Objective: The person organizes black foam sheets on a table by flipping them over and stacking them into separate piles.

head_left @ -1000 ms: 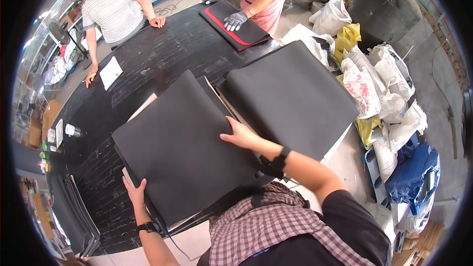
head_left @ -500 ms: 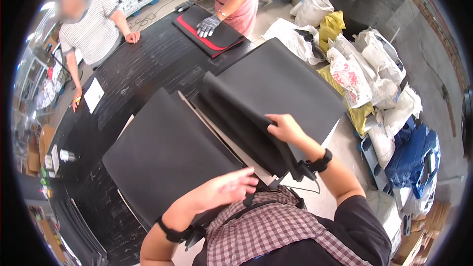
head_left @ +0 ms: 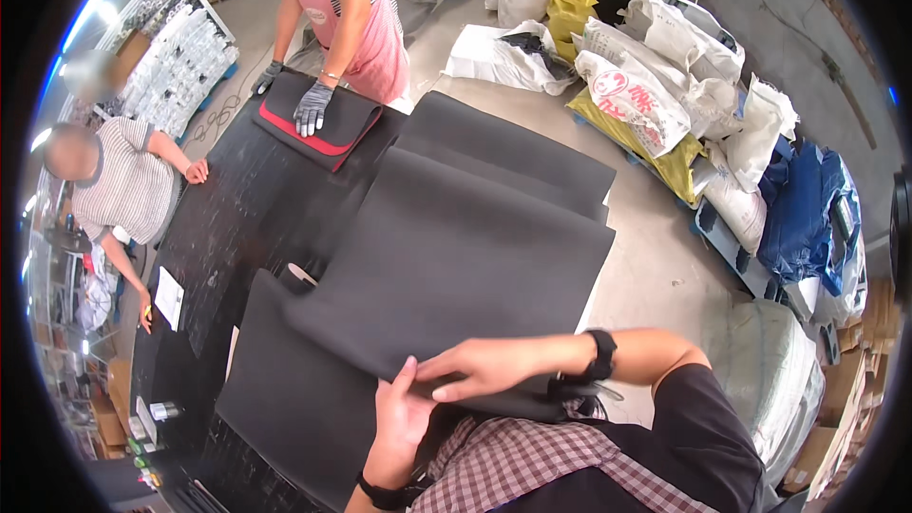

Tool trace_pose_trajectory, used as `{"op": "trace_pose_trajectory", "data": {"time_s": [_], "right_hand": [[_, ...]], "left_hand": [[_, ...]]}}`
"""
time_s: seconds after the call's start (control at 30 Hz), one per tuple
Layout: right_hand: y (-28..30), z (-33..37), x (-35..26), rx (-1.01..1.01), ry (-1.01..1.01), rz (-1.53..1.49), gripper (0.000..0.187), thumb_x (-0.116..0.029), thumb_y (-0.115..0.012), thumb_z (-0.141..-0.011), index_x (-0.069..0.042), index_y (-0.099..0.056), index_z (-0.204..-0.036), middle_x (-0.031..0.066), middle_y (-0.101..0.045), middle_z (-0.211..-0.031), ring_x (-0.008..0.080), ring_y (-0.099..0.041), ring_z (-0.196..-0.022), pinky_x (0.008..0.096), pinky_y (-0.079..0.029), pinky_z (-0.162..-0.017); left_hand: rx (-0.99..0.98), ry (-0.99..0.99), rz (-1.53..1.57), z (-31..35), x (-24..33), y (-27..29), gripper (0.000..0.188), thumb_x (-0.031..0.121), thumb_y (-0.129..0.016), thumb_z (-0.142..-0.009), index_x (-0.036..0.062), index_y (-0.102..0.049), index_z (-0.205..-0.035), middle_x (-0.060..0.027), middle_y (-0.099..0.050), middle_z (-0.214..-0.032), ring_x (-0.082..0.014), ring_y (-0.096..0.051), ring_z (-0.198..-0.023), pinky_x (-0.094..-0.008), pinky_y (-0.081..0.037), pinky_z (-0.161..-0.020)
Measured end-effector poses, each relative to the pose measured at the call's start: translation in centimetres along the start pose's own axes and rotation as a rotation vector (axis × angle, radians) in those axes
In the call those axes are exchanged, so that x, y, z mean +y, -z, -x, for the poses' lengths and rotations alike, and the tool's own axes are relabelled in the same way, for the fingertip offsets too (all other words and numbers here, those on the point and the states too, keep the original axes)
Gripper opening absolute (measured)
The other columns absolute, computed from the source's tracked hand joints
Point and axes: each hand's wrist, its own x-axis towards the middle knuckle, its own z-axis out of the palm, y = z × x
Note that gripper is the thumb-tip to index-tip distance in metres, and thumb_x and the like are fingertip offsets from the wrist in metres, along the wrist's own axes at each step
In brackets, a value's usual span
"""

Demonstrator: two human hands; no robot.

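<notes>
1. My right grip (head_left: 483, 368): at near edge of black sheet (head_left: 465, 261), fingers bent; can't tell if pinching.
2. My left grip (head_left: 402, 411): just beside, same edge, thumb up; pinch unclear.
3. Black sheet: ahead of both, overlapping dark pile (head_left: 294, 404) at left.

At the black table (head_left: 242, 204), the person's left hand (head_left: 404, 413) and right hand (head_left: 484, 368) meet at the near edge of a broad black sheet (head_left: 465, 256); how firmly either grips I can't make out. It overlaps another dark sheet (head_left: 294, 389) at nine o'clock. Out at eleven, a co-worker in a pink apron (head_left: 351, 47) rests a gloved hand (head_left: 312, 109) on a folded red-trimmed piece (head_left: 334, 147). Someone in stripes (head_left: 123, 171) is at ten, white sacks (head_left: 632, 104) at one, a blue bag (head_left: 807, 218) at two.
</notes>
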Motion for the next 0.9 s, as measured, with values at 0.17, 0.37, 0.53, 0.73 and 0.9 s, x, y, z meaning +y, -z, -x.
{"op": "trace_pose_trajectory", "data": {"time_s": [0.17,0.37,0.53,0.73,0.9], "right_hand": [[13.7,-0.9,3.3,0.679,-0.207,0.807,0.018,-0.021,-0.064,-0.079,-0.007,-0.065,-0.089,0.0119,-0.062,-0.091,0.0314,-0.055,-0.096,0.0405,-0.044,-0.085],[22.1,4.0,12.0,0.684,-0.925,0.773,0.065,-0.065,-0.047,-0.081,-0.005,-0.063,-0.099,0.0174,-0.06,-0.106,0.0318,-0.057,-0.101,0.0401,-0.046,-0.086],[22.2,2.3,8.1,0.44,-0.97,0.326,0.076,-0.064,-0.053,-0.08,0.007,-0.061,-0.105,0.0149,-0.065,-0.094,0.0216,-0.064,-0.087,0.0319,-0.048,-0.078],[17.8,-0.2,-0.8,0.539,-0.442,0.76,0.046,-0.041,-0.072,-0.076,0.004,-0.062,-0.072,-0.0006,-0.054,-0.057,0.0078,-0.047,-0.056,0.0293,-0.041,-0.052],[15.9,-3.8,-9.7,0.688,-0.382,0.543,0.05,-0.047,-0.069,-0.078,0.002,-0.062,-0.077,0.0023,-0.059,-0.065,0.0081,-0.054,-0.058,0.024,-0.043,-0.054]], "left_hand": [[0.157,0.117,0.137,-0.1,-2.3,5.2,0.037,0.01,-0.052,-0.088,-0.0022,-0.044,-0.122,-0.0167,-0.051,-0.123,-0.032,-0.05,-0.113,-0.0492,-0.041,-0.095],[0.015,0.234,0.062,1.0,-2.3,2.1,0.047,0.016,-0.06,-0.086,0.0017,-0.041,-0.126,-0.0144,-0.052,-0.122,-0.0322,-0.05,-0.114,-0.055,-0.044,-0.09],[0.02,0.098,-0.135,0.6,-2.5,1.0,0.047,0.008,-0.057,-0.084,0.0007,-0.039,-0.126,-0.0134,-0.053,-0.117,-0.027,-0.053,-0.109,-0.0464,-0.048,-0.087],[-0.211,-0.285,-0.301,2.1,1.9,-3.5,0.054,0.001,-0.054,-0.081,-0.0022,-0.034,-0.131,-0.0086,-0.052,-0.115,-0.0165,-0.051,-0.106,-0.03,-0.043,-0.09],[-0.216,-0.467,-0.37,11.2,8.5,0.4,0.044,0.004,-0.063,-0.079,-0.0028,-0.049,-0.12,-0.0068,-0.057,-0.107,-0.0158,-0.054,-0.099,-0.0314,-0.044,-0.087]]}}
